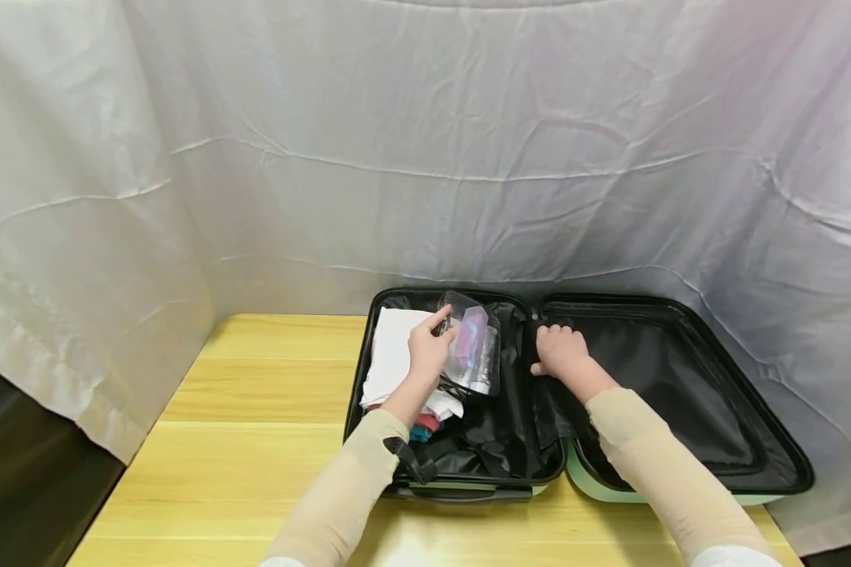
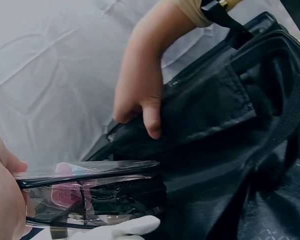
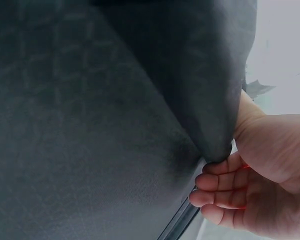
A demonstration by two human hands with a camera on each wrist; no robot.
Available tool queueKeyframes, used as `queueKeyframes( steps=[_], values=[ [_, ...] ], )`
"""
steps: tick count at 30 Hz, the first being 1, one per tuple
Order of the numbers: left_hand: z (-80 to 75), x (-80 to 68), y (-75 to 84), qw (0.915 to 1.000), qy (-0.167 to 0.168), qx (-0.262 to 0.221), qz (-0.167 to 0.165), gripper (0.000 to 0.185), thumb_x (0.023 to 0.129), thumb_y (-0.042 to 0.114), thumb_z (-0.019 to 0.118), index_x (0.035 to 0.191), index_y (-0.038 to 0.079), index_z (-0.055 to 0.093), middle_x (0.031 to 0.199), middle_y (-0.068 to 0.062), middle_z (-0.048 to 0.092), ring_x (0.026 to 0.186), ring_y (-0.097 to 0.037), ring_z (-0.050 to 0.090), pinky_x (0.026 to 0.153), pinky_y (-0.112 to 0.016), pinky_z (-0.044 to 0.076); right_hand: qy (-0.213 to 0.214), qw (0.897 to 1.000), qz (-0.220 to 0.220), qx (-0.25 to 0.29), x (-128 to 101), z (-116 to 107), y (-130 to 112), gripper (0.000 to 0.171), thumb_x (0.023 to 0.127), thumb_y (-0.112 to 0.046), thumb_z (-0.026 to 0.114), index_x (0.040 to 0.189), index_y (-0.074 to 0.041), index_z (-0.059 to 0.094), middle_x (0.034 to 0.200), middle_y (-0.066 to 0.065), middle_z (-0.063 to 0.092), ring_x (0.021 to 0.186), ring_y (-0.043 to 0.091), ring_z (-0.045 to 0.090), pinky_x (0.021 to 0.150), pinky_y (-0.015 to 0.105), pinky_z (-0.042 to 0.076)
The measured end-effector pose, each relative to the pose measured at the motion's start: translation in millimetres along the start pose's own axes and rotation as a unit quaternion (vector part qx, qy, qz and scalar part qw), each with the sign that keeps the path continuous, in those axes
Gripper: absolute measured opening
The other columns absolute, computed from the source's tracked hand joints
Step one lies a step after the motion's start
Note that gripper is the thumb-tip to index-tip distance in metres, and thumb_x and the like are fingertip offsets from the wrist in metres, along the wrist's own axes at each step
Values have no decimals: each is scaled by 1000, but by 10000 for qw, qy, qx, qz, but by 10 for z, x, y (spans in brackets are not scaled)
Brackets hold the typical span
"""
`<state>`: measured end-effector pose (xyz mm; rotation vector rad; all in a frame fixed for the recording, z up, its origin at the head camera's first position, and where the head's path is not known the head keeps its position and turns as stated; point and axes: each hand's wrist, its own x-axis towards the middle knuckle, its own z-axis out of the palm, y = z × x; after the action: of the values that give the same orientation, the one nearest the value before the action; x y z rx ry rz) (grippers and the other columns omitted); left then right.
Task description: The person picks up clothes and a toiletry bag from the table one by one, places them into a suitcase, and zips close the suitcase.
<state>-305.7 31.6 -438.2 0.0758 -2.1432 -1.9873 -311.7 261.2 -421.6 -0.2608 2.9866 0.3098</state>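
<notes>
A mint-green suitcase (image 1: 596,482) with black lining lies open on the wooden table. My left hand (image 1: 440,327) pinches a clear zip pouch (image 1: 477,346) holding pink and purple items, over the left half. The pouch (image 2: 90,192) shows up close in the left wrist view, with my left hand (image 2: 2,195) at its edge. My right hand (image 1: 557,348) grips the black lining flap (image 1: 549,409) at the hinge between the halves. In the right wrist view its curled fingers (image 3: 222,182) hold the fabric's edge (image 3: 210,135). The left wrist view shows the right hand (image 2: 140,90) with its thumb over the flap.
White folded cloth (image 1: 393,354) fills the far left of the left half, with red and teal items (image 1: 424,428) below it. The right half (image 1: 681,378) shows only black lining. Bare table (image 1: 255,409) extends left. A white sheet (image 1: 425,157) hangs behind.
</notes>
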Motion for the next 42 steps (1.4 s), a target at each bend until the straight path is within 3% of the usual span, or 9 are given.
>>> queueKeyframes(
  steps=[7, 13, 18, 22, 25, 28, 31, 38, 42],
  values=[
    [93, -46, -62, 10000, 6, 25, -96, 43, 86, -1, 67, 128, 10, 65, 135, -13, 60, 126, -23, 57, 98, -33, 52, 40, 10000, 30, 11, -7, 8, 15, 64, 81, -42, 76, 110, 9, 52, 101, 28, 58, 96, 44, 58, 82, 55, 50],
    [141, -92, -94, 9997, -31, 22, -258, 43, 87, 0, 66, 129, 10, 64, 128, -16, 65, 125, -25, 58, 98, -34, 52, 65, 10000, 15, -4, -18, 14, 21, 65, 82, -43, 76, 111, 10, 52, 102, 29, 58, 97, 45, 58, 83, 56, 50],
    [168, -99, -129, 9985, -116, 469, -248, 44, 86, 3, 68, 129, 14, 65, 122, -14, 69, 121, -24, 61, 92, -30, 54, 93, 10000, 29, -18, -4, -8, 16, 66, 82, -43, 76, 112, 10, 52, 103, 29, 58, 98, 45, 58, 83, 55, 50],
    [165, -107, -166, 9896, -470, 1357, 7, 47, 86, 8, 69, 132, 13, 62, 126, -13, 67, 117, -26, 62, 83, -32, 56, 147, 9999, 10, -31, 7, -8, -4, 66, 81, -43, 76, 113, 11, 53, 103, 29, 59, 98, 45, 58, 83, 55, 51],
    [152, -130, -176, 9665, -791, 2403, 436, 49, 87, 15, 70, 135, 14, 60, 130, -14, 64, 116, -30, 62, 85, -38, 55, 195, 9998, -16, -80, 8, 4, -20, 66, 81, -44, 76, 111, 11, 53, 102, 29, 59, 96, 45, 59, 82, 55, 51],
    [141, -165, -167, 9310, -964, 3426, 808, 50, 88, 24, 70, 136, 16, 59, 126, -16, 65, 114, -36, 60, 90, -44, 52, 259, 9996, -28, -86, 3, 13, -30, 66, 80, -44, 77, 108, 10, 53, 100, 29, 59, 95, 45, 60, 81, 55, 51],
    [139, -208, -160, 8988, -1069, 4164, 857, 51, 90, 34, 68, 138, 21, 57, 128, -14, 59, 116, -35, 52, 89, -46, 47, 299, 9995, -45, -78, 6, 21, -32, 65, 79, -44, 77, 107, 10, 53, 99, 29, 59, 94, 45, 59, 80, 55, 51],
    [181, -221, -196, 8429, -1479, 5116, 771, 62, 95, 44, 59, 149, 22, 41, 162, -10, 21, 150, -34, 15, 116, -54, 28, 132, 9999, 51, 30, 20, 15, -8, 67, 80, -41, 76, 114, 12, 52, 108, 32, 58, 101, 47, 57, 85, 57, 50],
    [192, -209, -216, 8190, -1728, 5413, 794, 70, 96, 48, 54, 154, 17, 30, 165, -7, 15, 153, -31, 4, 121, -56, 16, 92, 9999, 55, 46, 20, 21, 1, 67, 82, -40, 75, 116, 12, 51, 109, 32, 57, 102, 47, 56, 85, 57, 49]
  ],
)
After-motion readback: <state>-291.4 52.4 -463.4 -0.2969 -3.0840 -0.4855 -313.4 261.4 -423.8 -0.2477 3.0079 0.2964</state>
